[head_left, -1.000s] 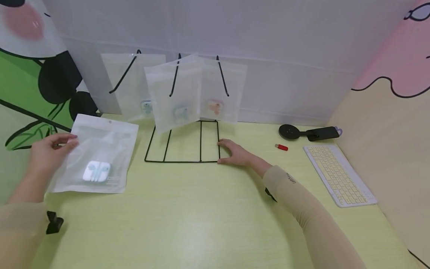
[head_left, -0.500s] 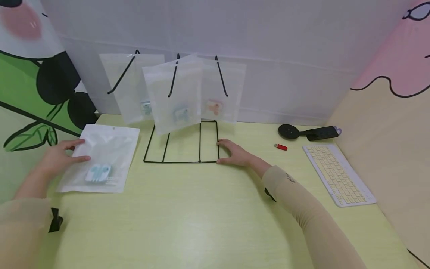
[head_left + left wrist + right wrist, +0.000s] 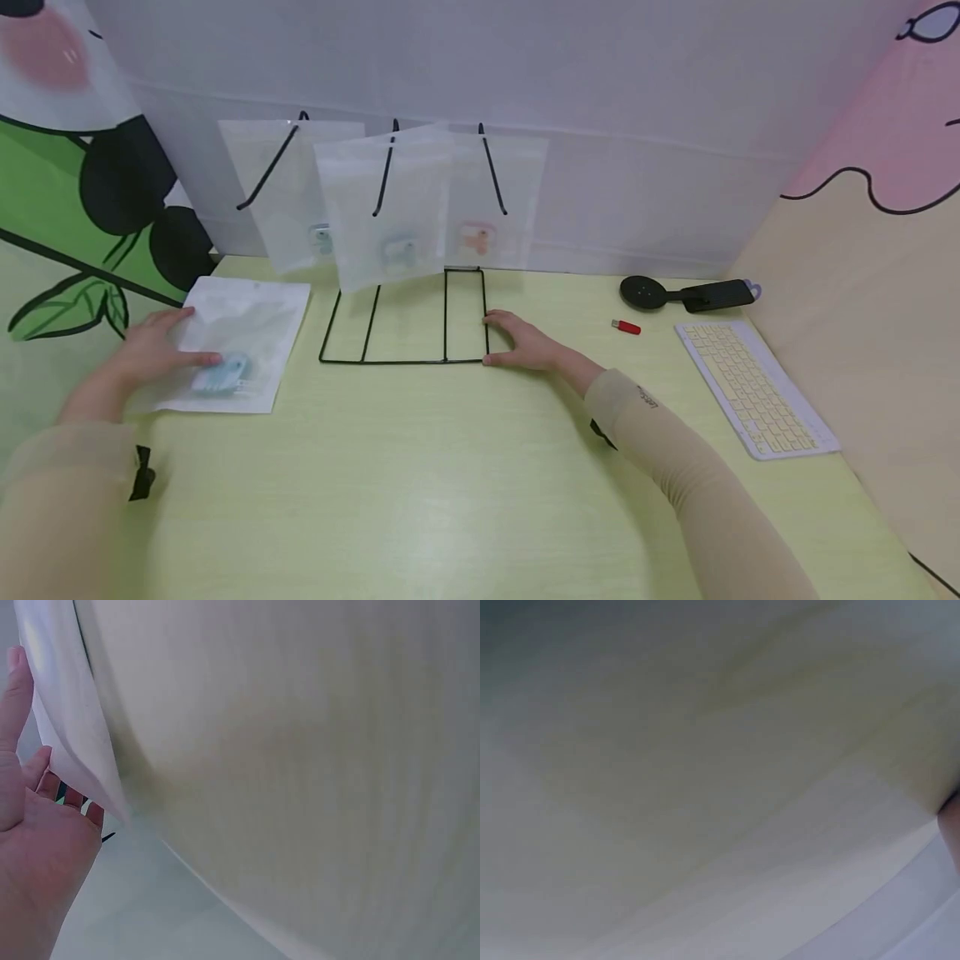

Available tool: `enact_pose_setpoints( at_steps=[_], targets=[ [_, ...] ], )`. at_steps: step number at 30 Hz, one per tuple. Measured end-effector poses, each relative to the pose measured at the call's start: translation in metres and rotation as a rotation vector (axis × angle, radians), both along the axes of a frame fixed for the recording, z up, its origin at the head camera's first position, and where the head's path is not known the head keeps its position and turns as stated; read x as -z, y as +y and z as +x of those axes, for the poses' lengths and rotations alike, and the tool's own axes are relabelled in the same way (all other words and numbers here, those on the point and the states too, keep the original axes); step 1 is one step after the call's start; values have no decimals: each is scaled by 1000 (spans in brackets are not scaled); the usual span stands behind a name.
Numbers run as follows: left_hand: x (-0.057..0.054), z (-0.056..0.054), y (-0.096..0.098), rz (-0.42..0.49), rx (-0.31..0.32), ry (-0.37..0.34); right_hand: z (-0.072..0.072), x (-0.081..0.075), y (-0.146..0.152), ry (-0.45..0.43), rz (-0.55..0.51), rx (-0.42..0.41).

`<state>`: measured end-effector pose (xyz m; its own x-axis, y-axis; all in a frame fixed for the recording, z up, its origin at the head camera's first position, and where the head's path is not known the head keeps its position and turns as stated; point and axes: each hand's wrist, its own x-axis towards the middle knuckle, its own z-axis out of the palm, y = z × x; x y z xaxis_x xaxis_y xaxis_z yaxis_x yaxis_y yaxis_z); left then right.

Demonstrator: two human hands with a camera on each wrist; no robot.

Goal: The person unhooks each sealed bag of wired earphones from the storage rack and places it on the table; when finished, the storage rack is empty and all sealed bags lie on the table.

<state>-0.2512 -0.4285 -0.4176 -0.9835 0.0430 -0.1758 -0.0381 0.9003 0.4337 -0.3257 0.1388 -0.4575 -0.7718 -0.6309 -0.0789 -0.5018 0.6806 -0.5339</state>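
Observation:
At the left of the table in the head view, my left hand (image 3: 153, 350) holds a white plastic bag (image 3: 270, 333) by its left side. The thumb lies across the front and the other fingers are partly behind it; the left wrist view shows the bag (image 3: 71, 712) raised over them. A small white-and-blue earphone case (image 3: 223, 373) shows through it. My right hand (image 3: 521, 342) rests with spread fingertips at the right side of a black wire rack (image 3: 401, 362). The right wrist view catches only a sliver of skin (image 3: 951, 832).
Three similar bags, left (image 3: 262, 167), middle (image 3: 382, 192) and right (image 3: 510, 192), hang from the rack's hooks. At the right lie a black round-headed utensil (image 3: 643, 292), a red USB stick (image 3: 626, 327) and a white keyboard (image 3: 750, 387). A grey cloth wall (image 3: 637, 125) stands behind.
The bag has dropped from a raised, tilted pose, and its lower edge has shifted up in view. My left hand has slid inward, its thumb now farther across the bag. My right hand stays put.

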Motion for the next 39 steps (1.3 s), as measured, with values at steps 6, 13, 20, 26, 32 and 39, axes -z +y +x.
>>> enact_pose_setpoints(
  at_steps=[6, 13, 20, 26, 32, 39],
  targets=[
    [-4, -8, 1, 11, -19, -89, 1, -1, 0, 0, 3, 4],
    [-16, -19, 10, 35, -13, -48, 0, -2, 1, -1, -3, 9],
    [-51, -33, 43, 214, -79, 138, -1, 0, 0, 6, 0, 8],
    [-84, -45, 72, 396, -97, 280, 0, 0, -2, -2, -3, 8],
    [-114, -59, 102, 508, -124, 311, 2, -2, -2, 1, -2, 14],
    [-131, -72, 116, 570, -119, 357, 2, -3, -2, 2, -12, 7]
  ],
)
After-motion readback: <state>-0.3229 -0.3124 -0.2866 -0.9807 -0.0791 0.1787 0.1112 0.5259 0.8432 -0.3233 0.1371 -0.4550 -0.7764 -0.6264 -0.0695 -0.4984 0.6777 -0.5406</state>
